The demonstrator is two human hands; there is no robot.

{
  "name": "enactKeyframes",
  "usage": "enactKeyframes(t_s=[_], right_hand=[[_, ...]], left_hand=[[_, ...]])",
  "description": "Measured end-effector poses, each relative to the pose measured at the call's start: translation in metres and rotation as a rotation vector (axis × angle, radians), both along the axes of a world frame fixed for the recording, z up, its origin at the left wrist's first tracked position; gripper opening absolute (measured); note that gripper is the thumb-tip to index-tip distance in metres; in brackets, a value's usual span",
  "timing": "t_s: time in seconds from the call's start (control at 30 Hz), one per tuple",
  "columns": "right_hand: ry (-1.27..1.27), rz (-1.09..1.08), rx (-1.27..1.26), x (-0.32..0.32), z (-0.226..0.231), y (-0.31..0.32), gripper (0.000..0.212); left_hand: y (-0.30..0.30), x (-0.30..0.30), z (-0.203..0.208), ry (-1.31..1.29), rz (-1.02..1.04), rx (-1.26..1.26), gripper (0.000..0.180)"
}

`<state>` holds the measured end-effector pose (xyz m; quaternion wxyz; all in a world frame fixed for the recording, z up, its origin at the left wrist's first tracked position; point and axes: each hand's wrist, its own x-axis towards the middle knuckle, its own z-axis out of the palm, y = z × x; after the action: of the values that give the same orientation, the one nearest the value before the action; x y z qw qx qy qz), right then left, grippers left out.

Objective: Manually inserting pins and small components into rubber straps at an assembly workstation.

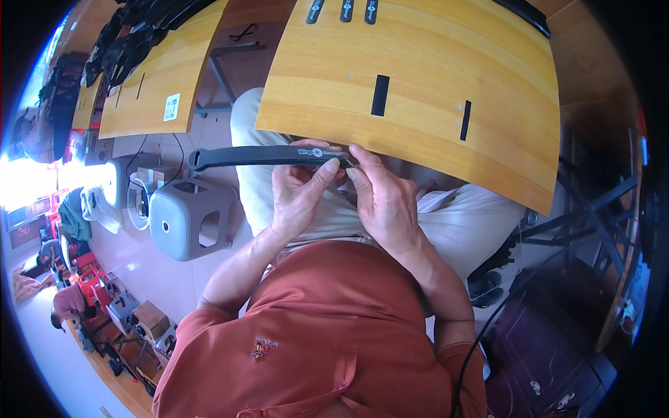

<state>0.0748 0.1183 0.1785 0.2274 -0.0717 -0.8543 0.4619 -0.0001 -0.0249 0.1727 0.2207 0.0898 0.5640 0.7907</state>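
Note:
Above my lap, just off the near edge of the wooden table [432,83], I hold a long black strap [244,155] with a slotted, rounded end that sticks out to the left. It looks like a stack of several flat layers. My left hand [300,191] grips it from below, with the thumb on its side. My right hand [380,191] pinches its right end between thumb and fingers. A short black strip [380,95] lies on the table beyond my hands, with a thinner black strip [465,120] to its right.
Several black strap ends [346,10] lie at the table's far edge. A second table [157,90] on the left bears a heap of black straps [129,42]. A grey plastic stool [185,219] stands on the floor at left. A dark cable [481,334] hangs by my right arm.

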Motion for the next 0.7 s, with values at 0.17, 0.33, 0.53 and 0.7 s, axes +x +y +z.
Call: enactKeyframes(t_s=[0.17,0.33,0.53,0.7], right_hand=[[-0.021,0.062,0.038,0.0,-0.002,0.002,0.038],[-0.032,0.131,0.16,0.002,-0.011,0.004,0.037],[0.1,0.118,0.065,-0.001,-0.016,0.004,0.036],[0.105,0.089,0.022,0.0,-0.013,-0.001,0.036]], left_hand=[[-0.003,0.001,0.0,0.038,-0.009,-0.085,0.026],[-0.007,0.002,-0.002,0.084,-0.069,-0.18,0.026],[-0.005,0.004,0.003,0.014,-0.06,-0.07,0.025],[-0.004,0.005,0.001,0.052,-0.036,-0.107,0.027]])
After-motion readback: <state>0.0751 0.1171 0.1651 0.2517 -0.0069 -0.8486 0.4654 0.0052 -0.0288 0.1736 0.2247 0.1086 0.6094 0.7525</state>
